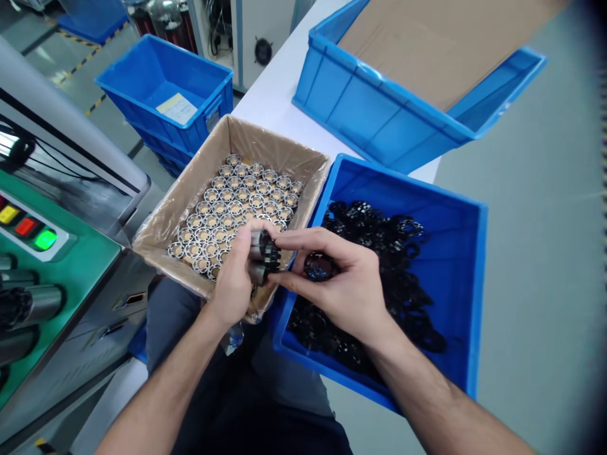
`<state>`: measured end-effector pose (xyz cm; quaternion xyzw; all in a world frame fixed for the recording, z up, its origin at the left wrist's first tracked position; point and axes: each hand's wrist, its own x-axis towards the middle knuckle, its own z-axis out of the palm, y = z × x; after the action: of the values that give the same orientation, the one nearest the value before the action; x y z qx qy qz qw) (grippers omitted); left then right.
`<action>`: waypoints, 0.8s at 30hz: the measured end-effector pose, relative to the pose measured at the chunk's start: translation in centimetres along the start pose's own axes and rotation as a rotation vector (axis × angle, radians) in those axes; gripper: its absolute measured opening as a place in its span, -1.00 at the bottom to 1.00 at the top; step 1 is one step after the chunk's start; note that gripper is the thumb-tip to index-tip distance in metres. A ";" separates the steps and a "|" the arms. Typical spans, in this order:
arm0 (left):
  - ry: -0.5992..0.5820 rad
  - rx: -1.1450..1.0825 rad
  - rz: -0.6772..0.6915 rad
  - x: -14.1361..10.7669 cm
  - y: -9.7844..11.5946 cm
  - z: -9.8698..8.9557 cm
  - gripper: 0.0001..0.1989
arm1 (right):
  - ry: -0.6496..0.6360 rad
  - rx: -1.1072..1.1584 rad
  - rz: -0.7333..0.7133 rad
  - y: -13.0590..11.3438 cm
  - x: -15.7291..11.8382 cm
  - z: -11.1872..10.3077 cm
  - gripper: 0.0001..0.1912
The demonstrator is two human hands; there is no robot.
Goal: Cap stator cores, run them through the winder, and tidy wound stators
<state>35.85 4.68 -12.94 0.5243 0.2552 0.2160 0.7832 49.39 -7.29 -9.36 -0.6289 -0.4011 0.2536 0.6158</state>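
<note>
My left hand (233, 281) is wrapped round silvery metal cylinders (257, 246), at least two, lying side by side. A black plastic toothed ring (272, 256) sits at their right-hand ends. My right hand (348, 284) pinches at that ring with thumb and fingertips; whether it is fully seated on a cylinder I cannot tell. A second black ring (319, 266) shows within the curl of my right hand. Below my hands stand a plastic-lined cardboard box (279, 142) of upright metal rings (236, 207) in rows and a blue bin (467, 284) of loose black plastic rings (408, 291).
A larger blue crate (351, 101) with cardboard in it stands on the white table (270, 82). Stacked blue bins (161, 95) are at the far left. Nearer left, a green machine top (90, 246) carries lit buttons (46, 239) and metal cylinders (42, 303).
</note>
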 end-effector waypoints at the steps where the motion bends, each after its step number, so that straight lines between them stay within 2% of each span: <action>1: -0.023 -0.018 -0.010 0.0 0.0 -0.1 -0.46 | 0.006 -0.010 0.013 0.2 -0.1 0.1 -0.63; 4: -0.083 -0.043 -0.045 0.0 0.1 -0.2 -0.48 | 0.039 -0.050 0.036 0.6 -0.2 -0.1 -0.60; 9: -0.099 0.070 -0.019 -0.2 0.4 0.0 -0.44 | 0.046 -0.043 0.012 1.2 -0.3 -0.4 -0.54; 16: -0.127 0.129 -0.009 -0.3 0.4 -0.1 -0.44 | 0.044 -0.081 -0.036 1.4 -0.6 -0.5 -0.59; 20: -0.111 0.137 -0.018 -0.6 0.3 -0.3 -0.43 | 0.023 -0.077 -0.063 1.1 -0.4 -0.7 -0.70; 24: -0.134 0.129 -0.047 -0.9 0.4 -0.3 -0.41 | 0.009 -0.013 0.001 1.0 -0.2 -0.9 -0.69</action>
<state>34.92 4.52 -12.53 0.5805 0.2280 0.1452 0.7680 50.19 -7.91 -10.29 -0.6341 -0.3995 0.2486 0.6135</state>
